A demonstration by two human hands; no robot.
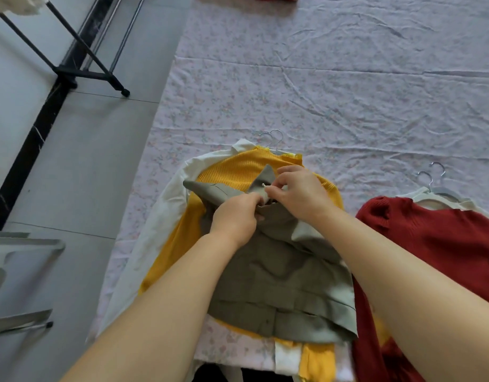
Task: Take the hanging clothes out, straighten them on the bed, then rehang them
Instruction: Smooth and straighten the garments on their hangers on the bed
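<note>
**Both hands busy at the collar of the olive top**

Head cam, looking down at the bed with its crumpled pale floral sheet.

The olive top lies near the bed's left edge, on top of a yellow knit, which in turn sits on a white shirt. Two wire hooks poke out just past the yellow neckline.

Left hand: fingers curled in tight, gripping a bunch of olive fabric up at the collar. Right hand: thumb and forefinger pinched together on a tiny pale bit at the collar flap, other fingers loosely bent. Can't make out what that bit is, too small. The two hands are almost touching.

Just to the right is a red knit spread flat, with something white under its neck and grey hangers sticking out the top, hooks pointing away.

Off the bed on the left there's grey tiled floor and the black foot of a rack at top left.
</note>
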